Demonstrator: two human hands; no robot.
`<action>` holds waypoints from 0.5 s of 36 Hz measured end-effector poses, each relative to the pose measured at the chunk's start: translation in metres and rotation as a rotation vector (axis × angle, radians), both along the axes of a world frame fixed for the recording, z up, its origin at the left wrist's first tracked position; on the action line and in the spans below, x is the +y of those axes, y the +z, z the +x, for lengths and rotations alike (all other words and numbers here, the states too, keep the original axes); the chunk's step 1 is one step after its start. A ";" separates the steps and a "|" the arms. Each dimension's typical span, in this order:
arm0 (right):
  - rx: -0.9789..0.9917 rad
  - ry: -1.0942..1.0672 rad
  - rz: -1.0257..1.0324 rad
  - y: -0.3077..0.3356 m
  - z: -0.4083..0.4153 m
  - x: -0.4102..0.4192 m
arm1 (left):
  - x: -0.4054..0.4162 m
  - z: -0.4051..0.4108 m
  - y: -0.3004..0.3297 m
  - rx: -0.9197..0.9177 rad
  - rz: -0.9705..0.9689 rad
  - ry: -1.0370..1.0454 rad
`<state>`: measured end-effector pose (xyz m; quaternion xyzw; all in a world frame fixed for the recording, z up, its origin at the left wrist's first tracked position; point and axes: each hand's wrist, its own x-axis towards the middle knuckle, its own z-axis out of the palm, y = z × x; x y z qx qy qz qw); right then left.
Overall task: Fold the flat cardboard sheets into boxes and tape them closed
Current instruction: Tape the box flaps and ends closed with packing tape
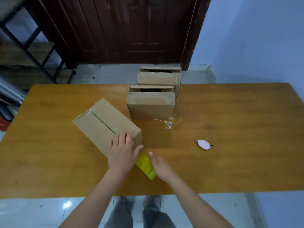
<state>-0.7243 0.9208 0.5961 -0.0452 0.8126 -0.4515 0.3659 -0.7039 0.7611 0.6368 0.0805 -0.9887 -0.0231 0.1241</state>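
On the wooden worktop [230, 162] a closed cardboard box [105, 124] lies at an angle on the left, its top flaps meeting in a seam that runs along its length. The left hand [122, 151] presses flat on the near end of this box, fingers straight over the top and thumb stretched out to the right at the box's near corner. The right hand [162, 168] holds a roll of yellow tape [145, 166] just near of that corner, its grip curled round the roll; a strip runs from the roll up toward the left thumb. Farther back, a second box [151, 104] stands in the middle with a gap in its top, and a third box [159, 76] sits behind it at the far edge. A small pink cutter [204, 144] lies well to the right.
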 end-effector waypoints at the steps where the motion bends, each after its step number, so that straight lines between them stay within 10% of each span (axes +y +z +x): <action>1: -0.031 -0.024 -0.017 -0.001 0.000 0.002 | 0.004 0.003 -0.002 -0.026 -0.017 0.005; 8: -0.092 -0.268 -0.025 -0.010 -0.037 0.030 | 0.008 0.008 -0.014 -0.092 -0.048 0.029; 13: 0.457 -0.342 0.668 -0.008 -0.080 0.094 | 0.007 0.007 -0.014 -0.064 -0.026 0.021; 18: 0.295 -0.198 0.835 -0.032 -0.089 0.150 | 0.008 0.006 -0.014 -0.101 -0.011 0.043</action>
